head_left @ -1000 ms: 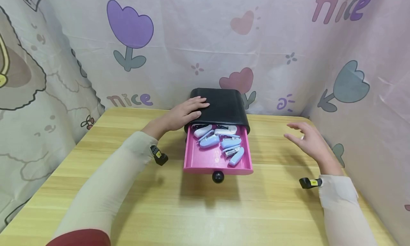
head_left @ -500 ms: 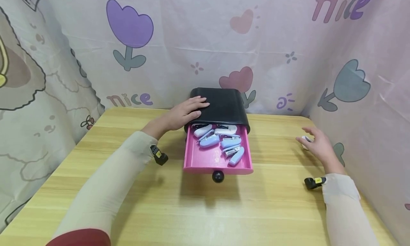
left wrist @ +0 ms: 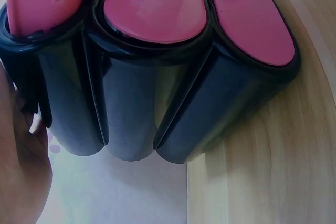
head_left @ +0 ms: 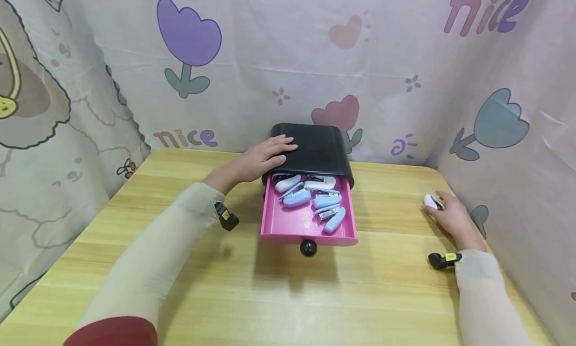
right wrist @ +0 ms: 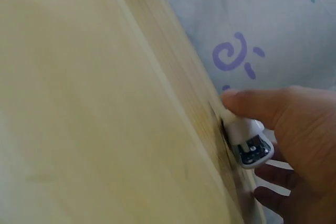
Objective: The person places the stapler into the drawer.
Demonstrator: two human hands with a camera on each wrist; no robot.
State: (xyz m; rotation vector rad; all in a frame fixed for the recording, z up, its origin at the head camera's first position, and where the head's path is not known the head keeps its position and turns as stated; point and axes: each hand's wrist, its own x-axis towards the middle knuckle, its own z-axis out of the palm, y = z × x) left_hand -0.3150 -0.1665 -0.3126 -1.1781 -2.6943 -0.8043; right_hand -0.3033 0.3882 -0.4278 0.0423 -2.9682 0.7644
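Observation:
My left hand [head_left: 263,160] rests with its fingers laid flat on top of a black cabinet [head_left: 317,148]. The cabinet's top pink drawer [head_left: 281,226] is pulled out, with several blue staplers [head_left: 296,199] and white staplers [head_left: 288,184] inside. In the left wrist view the black casing [left wrist: 131,98] shows pink drawer fronts [left wrist: 257,19]. Far to the right, my right hand [head_left: 453,218] pinches a small white stapler [head_left: 433,202] at the table. The right wrist view shows the thumb on one side of that stapler [right wrist: 244,129] and fingers on the other.
The wooden table [head_left: 382,286] carries the cabinet near its back edge. A printed curtain [head_left: 270,51] hangs behind and along both sides, close to my right hand. The drawer's round black knob [head_left: 308,248] juts out toward me.
My right hand has moved right and down onto the white stapler, and its fingers have closed around it. My left hand stays on the cabinet. The head view has shifted slightly.

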